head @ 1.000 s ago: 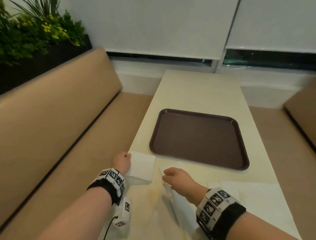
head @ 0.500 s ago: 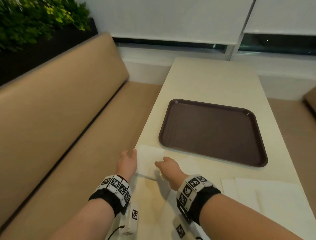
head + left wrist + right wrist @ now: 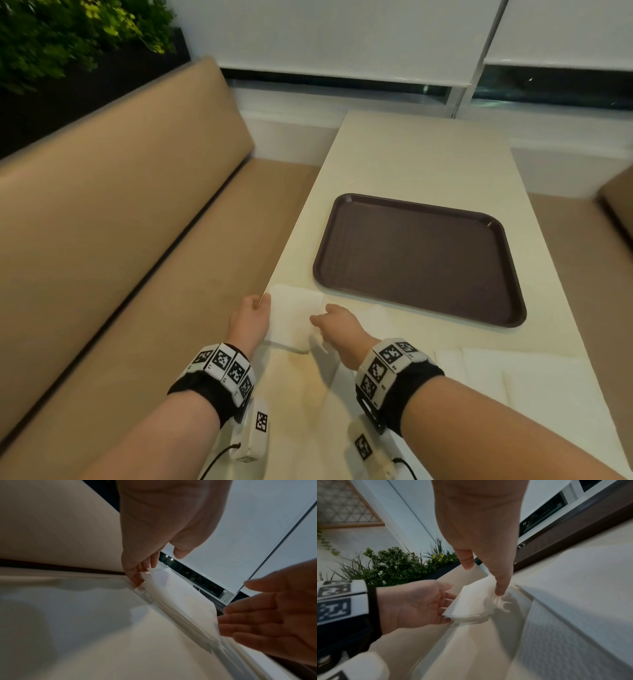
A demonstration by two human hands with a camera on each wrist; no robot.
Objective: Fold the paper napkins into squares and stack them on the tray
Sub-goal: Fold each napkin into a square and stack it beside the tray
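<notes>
Now both hands flank the folded napkin (image 3: 294,318), a change from a second ago, when only the left hand (image 3: 249,317) touched it and the right hand (image 3: 337,323) was off at its 4 o'clock over loose paper. Right hand has moved in to the napkin's 3 o'clock edge; left sits at its 9 o'clock edge. Looks like squaring up the fold before the lift, so the carry to the tray (image 3: 419,258) is likely next.

Fingers: wrist views show both hands with straight, relaxed fingers. Left fingertips (image 3: 137,578) press the layered edge, right fingertip (image 3: 499,592) touches the opposite corner; neither curls round it.

Napkin lies on the table (image 3: 424,154), just off the tray's 8 o'clock corner, not on it.

Counts: one tray, nothing in it; one folded napkin; flat napkins (image 3: 548,387) at the table's 5 o'clock, overlapping, count unclear; two hands.
</notes>
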